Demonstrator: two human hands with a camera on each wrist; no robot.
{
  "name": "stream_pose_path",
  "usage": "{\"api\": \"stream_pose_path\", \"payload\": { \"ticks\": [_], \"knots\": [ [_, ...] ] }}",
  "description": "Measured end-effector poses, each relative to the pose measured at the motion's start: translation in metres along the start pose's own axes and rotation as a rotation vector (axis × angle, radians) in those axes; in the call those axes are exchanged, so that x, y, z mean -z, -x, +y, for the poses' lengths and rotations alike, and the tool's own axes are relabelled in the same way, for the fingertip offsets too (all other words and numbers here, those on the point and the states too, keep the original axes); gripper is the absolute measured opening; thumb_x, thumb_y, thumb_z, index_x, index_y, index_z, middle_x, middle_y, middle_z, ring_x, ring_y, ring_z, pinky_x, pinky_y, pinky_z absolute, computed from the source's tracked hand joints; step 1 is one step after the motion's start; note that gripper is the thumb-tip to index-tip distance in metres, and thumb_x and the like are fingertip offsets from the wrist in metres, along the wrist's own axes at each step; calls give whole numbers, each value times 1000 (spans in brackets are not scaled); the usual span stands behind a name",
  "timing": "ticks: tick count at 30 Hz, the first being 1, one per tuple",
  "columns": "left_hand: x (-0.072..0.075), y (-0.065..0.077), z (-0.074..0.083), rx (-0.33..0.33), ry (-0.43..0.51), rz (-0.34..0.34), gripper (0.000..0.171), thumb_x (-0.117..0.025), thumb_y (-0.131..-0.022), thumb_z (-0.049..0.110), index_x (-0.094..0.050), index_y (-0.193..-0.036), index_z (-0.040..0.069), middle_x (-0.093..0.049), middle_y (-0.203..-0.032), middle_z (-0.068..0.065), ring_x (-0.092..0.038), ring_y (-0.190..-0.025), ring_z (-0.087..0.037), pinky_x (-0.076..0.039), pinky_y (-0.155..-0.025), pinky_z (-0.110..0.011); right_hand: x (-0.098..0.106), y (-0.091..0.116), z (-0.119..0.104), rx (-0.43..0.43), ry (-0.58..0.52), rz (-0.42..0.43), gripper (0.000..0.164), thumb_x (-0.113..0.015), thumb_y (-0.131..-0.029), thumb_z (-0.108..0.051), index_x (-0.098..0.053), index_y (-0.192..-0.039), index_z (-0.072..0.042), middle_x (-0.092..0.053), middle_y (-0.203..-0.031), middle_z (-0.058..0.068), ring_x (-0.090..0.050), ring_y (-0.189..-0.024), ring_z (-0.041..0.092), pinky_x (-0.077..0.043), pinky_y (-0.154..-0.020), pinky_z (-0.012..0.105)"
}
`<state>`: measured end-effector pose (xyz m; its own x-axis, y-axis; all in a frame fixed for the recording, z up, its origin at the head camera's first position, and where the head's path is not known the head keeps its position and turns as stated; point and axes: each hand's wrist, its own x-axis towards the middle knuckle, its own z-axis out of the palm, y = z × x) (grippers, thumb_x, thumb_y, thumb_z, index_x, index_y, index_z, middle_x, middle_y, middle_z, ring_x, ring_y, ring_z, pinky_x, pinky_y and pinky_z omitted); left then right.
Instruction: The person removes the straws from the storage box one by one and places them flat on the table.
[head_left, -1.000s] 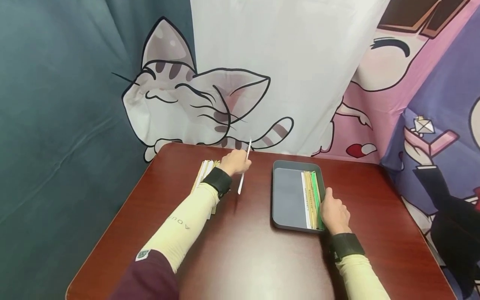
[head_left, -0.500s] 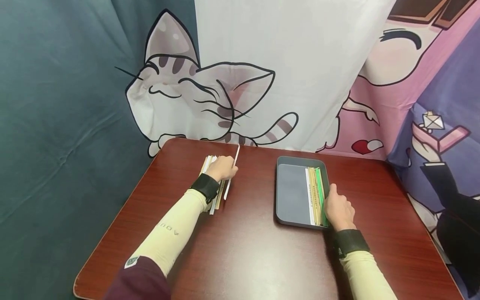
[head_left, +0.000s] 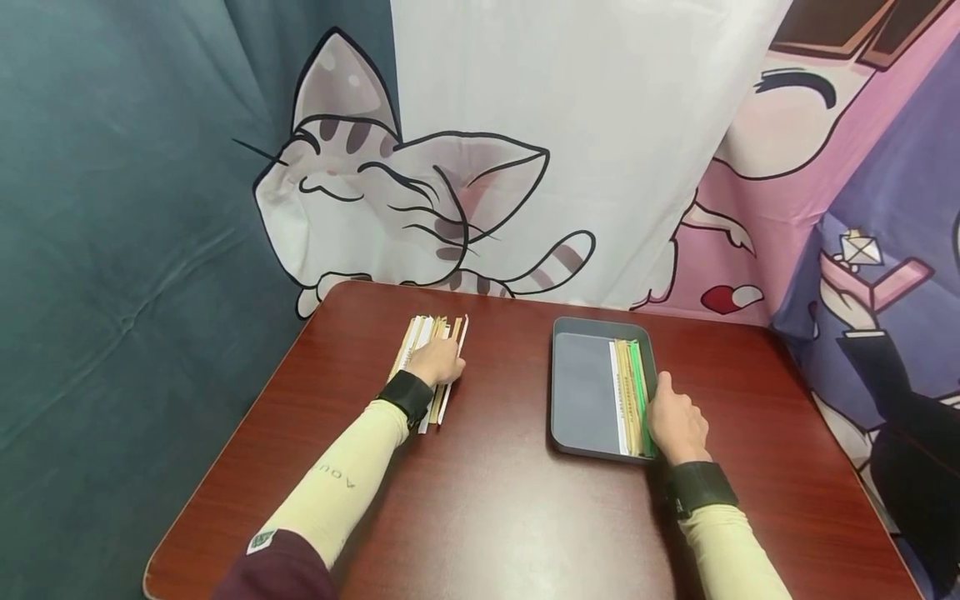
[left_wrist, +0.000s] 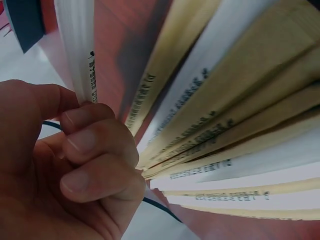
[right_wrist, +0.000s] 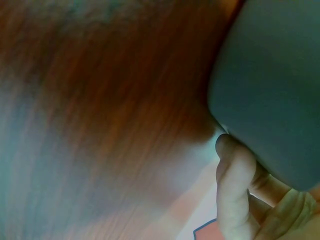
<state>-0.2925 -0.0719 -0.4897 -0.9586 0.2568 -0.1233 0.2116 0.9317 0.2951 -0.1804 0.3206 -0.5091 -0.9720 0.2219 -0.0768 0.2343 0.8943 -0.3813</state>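
Observation:
My left hand (head_left: 437,362) pinches a long thin white paper packet (left_wrist: 77,40) with black print along it, as the left wrist view shows. It is over the right side of a group of similar white and tan packets (head_left: 418,332), which lie side by side on the table and are partly hidden by the hand. My right hand (head_left: 677,421) grips the right side of a dark grey tray (head_left: 577,392), its fingers (right_wrist: 235,175) against the outside wall. White, tan and green packets (head_left: 632,400) lie lengthwise along the tray's right wall.
The reddish-brown table (head_left: 487,508) has a rounded front left corner. Behind it hangs a printed curtain (head_left: 480,167) with cartoon figures, close to the table's back edge. A dark green curtain (head_left: 135,250) hangs along the left side.
My left hand has moved left and down with the white packet, from above the table between the group and the tray to the group's right side. My right hand stays at the tray.

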Motion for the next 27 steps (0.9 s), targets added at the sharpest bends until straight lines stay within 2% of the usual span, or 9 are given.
{"api": "stream_pose_path", "payload": {
  "ticks": [8, 13, 22, 27],
  "knots": [
    [-12, 4, -12, 24, -26, 0, 15, -60, -88, 12, -59, -73, 8, -69, -90, -14, -60, -72, -27, -52, -67, -45, -1, 1, 1, 2, -3, -15, 21, -46, -101, -9, -38, -120, -5, -58, -79, 21, -57, -66, 36, -42, -56, 47],
    [-16, 4, -16, 62, -30, -2, 13, -60, -87, 12, -60, -74, 8, -69, -91, -14, -61, -72, -27, -53, -68, -45, -2, 0, 2, -6, -1, -3, 22, -46, -101, -9, -38, -121, -5, -58, -79, 21, -57, -66, 36, -42, -56, 47],
    [-16, 2, -18, 87, -43, 3, 8, -61, -86, 12, -64, -80, 7, -71, -100, -17, -64, -77, -29, -54, -70, -50, -3, -1, 3, 4, -1, 22, 22, -45, -101, -10, -39, -121, -5, -58, -79, 22, -57, -65, 36, -42, -54, 48],
    [-14, 3, -17, 89, -42, 6, 11, -63, -87, 14, -62, -79, 7, -70, -96, -16, -63, -78, -29, -53, -69, -50, -3, -2, 3, 5, -7, 28, 21, -44, -101, -10, -39, -120, -5, -59, -80, 22, -59, -67, 37, -42, -55, 49]
  ]
}}
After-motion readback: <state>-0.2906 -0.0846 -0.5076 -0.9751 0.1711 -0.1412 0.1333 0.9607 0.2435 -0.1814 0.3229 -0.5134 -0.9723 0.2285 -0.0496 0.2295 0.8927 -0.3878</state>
